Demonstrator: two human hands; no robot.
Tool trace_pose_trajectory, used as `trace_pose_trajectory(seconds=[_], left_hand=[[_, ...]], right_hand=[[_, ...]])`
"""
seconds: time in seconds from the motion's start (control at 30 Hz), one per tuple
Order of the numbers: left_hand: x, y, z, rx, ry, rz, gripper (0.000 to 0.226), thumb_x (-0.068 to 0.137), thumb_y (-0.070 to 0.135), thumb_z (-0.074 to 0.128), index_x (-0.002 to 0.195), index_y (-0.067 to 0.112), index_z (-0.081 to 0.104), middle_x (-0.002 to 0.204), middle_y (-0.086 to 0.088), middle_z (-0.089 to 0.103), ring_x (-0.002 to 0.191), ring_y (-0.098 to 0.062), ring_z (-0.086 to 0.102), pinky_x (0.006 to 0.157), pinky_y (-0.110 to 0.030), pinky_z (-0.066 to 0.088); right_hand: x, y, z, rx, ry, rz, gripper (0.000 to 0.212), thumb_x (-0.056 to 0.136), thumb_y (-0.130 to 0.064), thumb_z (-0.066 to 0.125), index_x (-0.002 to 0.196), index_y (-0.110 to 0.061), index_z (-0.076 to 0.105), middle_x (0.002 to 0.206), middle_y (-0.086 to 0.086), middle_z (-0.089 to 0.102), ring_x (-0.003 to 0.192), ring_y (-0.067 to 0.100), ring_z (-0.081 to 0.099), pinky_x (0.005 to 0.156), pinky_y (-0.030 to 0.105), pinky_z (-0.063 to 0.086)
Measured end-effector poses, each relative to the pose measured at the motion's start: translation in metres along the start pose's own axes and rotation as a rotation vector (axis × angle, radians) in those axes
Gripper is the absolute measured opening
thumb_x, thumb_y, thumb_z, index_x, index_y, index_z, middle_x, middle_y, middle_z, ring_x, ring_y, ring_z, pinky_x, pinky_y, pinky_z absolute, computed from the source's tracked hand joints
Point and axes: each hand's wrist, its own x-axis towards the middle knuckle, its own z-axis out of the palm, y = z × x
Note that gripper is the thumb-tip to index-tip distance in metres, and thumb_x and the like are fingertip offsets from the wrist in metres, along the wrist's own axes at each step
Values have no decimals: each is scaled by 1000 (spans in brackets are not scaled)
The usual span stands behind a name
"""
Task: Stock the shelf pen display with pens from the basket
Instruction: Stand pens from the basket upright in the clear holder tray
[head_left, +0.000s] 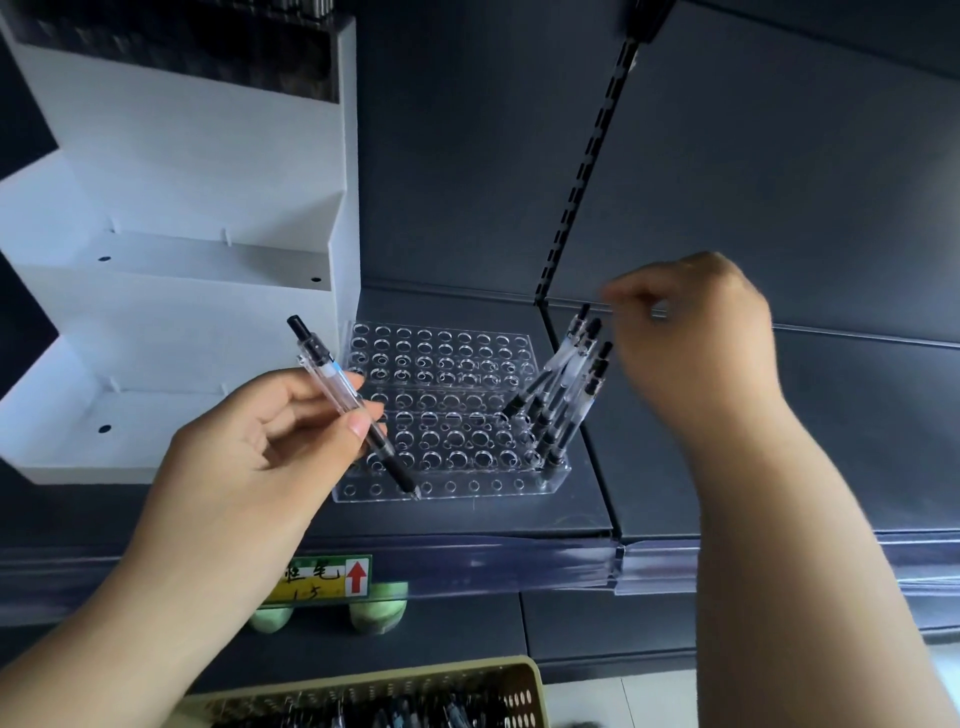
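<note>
A clear acrylic pen display (457, 415) with several rows of holes stands on the dark shelf. Several black-and-clear pens (566, 395) lean in its right-hand holes. My left hand (249, 447) pinches one pen (353, 410) between thumb and fingers, slanted, with its tip just above the display's front row. My right hand (691, 332) hovers blurred just right of the standing pens' tops, fingers curled together, with nothing seen between them. The yellowish perforated basket (524, 680) sits at the bottom edge with more pens (395, 712) in it.
A white stepped stand (208, 249) fills the shelf left of the display, close to its left edge. A slotted upright strip (587, 171) runs up the dark back panel. A yellow-green price label (327, 577) with a red arrow hangs on the shelf's front rail.
</note>
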Motion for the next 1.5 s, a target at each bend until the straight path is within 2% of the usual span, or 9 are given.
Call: trace_pose_trajectory(seconds=[0.2, 0.4, 0.63, 0.73, 0.9, 1.07, 1.17, 1.37, 1.5], left_hand=[[2, 2, 0, 3, 5, -10, 33, 60, 48, 62, 89, 33, 68, 88, 15, 73, 85, -6, 69, 89, -38, 51], [3, 1, 1, 0, 13, -19, 34, 60, 50, 62, 89, 35, 68, 89, 16, 73, 86, -7, 69, 90, -39, 50], [3, 3, -1, 12, 16, -9, 31, 63, 44, 62, 89, 30, 68, 88, 15, 73, 84, -7, 70, 90, -37, 51], [3, 2, 0, 6, 15, -14, 30, 62, 45, 62, 89, 31, 68, 88, 15, 73, 85, -8, 70, 89, -37, 50], [3, 1, 1, -6, 4, -21, 30, 62, 45, 61, 88, 31, 68, 88, 15, 73, 85, -9, 70, 83, -35, 53], [3, -1, 2, -18, 5, -15, 27, 62, 44, 62, 86, 33, 68, 87, 15, 73, 84, -11, 70, 76, -31, 53], [3, -1, 1, -10, 5, -13, 28, 62, 43, 62, 87, 32, 68, 87, 15, 73, 83, -10, 70, 70, -27, 55], [3, 1, 1, 7, 12, -6, 27, 62, 45, 62, 87, 37, 67, 88, 16, 73, 86, -10, 69, 85, -36, 52], [3, 4, 1, 27, 16, 0, 24, 65, 44, 62, 87, 33, 68, 88, 18, 72, 85, -5, 69, 84, -29, 49]], right_hand=[[-4, -4, -12, -61, -121, 13, 31, 82, -7, 53, 84, -29, 75, 100, 3, 62, 98, 25, 57, 74, 26, 42], [-7, -8, -17, -199, -161, 32, 31, 74, 2, 47, 84, -13, 73, 100, 16, 58, 95, 39, 52, 79, 39, 49], [-8, -8, -18, -99, -297, 210, 22, 83, -4, 47, 90, -6, 68, 103, 12, 66, 94, 35, 59, 76, 38, 53], [-7, -12, -18, -48, -302, 217, 29, 87, -6, 44, 95, -14, 71, 107, 6, 67, 93, 28, 59, 71, 29, 47], [-9, -16, -16, 2, -294, 154, 28, 86, -7, 39, 89, -6, 68, 92, 12, 67, 65, 26, 49, 57, 28, 39], [-10, -18, -4, -48, -233, 60, 22, 85, -26, 47, 77, -21, 67, 89, 5, 61, 83, 26, 55, 74, 31, 48], [-14, -19, 5, -175, -175, -23, 31, 86, -42, 50, 100, -24, 70, 99, 9, 60, 98, 32, 52, 85, 34, 45], [-19, -26, 8, -222, -180, -81, 35, 91, -44, 47, 120, -30, 62, 110, 6, 49, 109, 30, 40, 91, 35, 37], [-17, -21, 11, -174, -139, -78, 35, 91, -40, 50, 118, -23, 63, 107, 11, 53, 108, 33, 44, 90, 34, 36]])
